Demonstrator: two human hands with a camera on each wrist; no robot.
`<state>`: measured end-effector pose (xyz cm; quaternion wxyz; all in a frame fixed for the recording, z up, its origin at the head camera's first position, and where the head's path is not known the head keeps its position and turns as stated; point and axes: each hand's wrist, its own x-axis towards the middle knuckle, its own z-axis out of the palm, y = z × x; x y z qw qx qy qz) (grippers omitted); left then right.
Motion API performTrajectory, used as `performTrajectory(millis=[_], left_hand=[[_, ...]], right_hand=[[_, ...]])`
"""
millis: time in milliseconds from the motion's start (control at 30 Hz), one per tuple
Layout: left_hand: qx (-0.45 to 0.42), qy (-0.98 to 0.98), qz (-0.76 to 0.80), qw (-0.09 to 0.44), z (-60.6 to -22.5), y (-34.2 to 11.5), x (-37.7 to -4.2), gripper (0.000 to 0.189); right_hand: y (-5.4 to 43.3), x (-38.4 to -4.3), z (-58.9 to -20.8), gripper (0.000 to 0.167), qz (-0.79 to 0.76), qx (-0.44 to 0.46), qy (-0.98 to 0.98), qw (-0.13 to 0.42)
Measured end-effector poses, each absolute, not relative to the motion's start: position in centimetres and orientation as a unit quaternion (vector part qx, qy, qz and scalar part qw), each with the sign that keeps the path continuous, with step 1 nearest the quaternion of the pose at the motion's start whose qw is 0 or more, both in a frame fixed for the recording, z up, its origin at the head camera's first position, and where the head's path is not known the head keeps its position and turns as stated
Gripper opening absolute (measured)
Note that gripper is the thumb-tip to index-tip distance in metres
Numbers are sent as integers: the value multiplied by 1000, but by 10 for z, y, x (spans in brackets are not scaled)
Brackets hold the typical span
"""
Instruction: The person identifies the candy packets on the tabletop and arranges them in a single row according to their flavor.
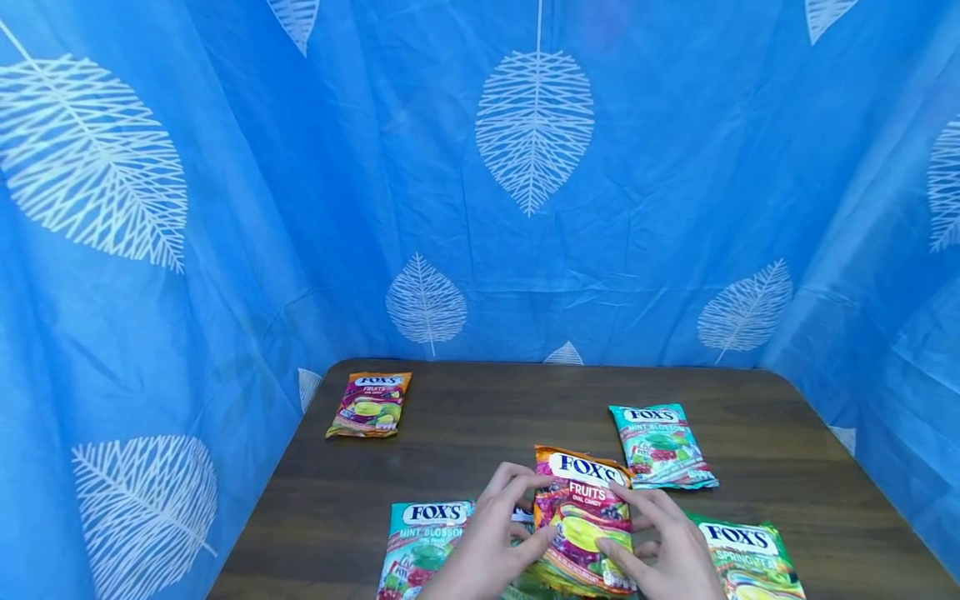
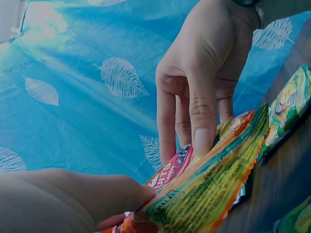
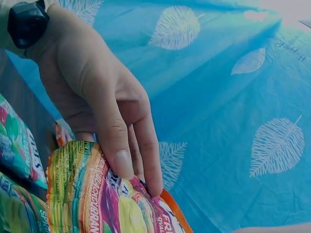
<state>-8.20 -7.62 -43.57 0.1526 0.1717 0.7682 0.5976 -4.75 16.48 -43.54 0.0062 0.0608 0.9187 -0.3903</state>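
Between my two hands is an orange and purple Fox's Fruits candy bag (image 1: 585, 521), its printed front facing me. My left hand (image 1: 498, 533) pinches its left side, thumb on the front and fingers near the upper edge. On the opposite side, my right hand (image 1: 667, 533) grips the bag the same way, as the left wrist view also shows with the thumb pressed on the wrapper. The held bag overlaps another candy bag (image 1: 522, 590), mostly hidden beneath it. A teal Mint Blossom bag (image 1: 423, 542) lies left of my left hand, and a green Spring Tea bag (image 1: 750, 558) right of my right hand.
A second Fruits bag (image 1: 371, 406) lies at the far left corner of the dark wooden table (image 1: 495, 408). Another Mint Blossom bag (image 1: 663, 447) is toward the back right. A blue leaf-patterned curtain (image 1: 637, 208) surrounds the table's back and sides.
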Motion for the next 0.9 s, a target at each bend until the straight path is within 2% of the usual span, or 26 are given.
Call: performTrajectory(millis=[400,900], left_hand=[[194,787,573,120,-429,-99,-99,47],[212,814,539,51,-425,-124,-125,48]], right_hand=[[144,-61,-422,62,-432,50,900,-7],[124,-95,-405,61,-443,-25,896,-26]])
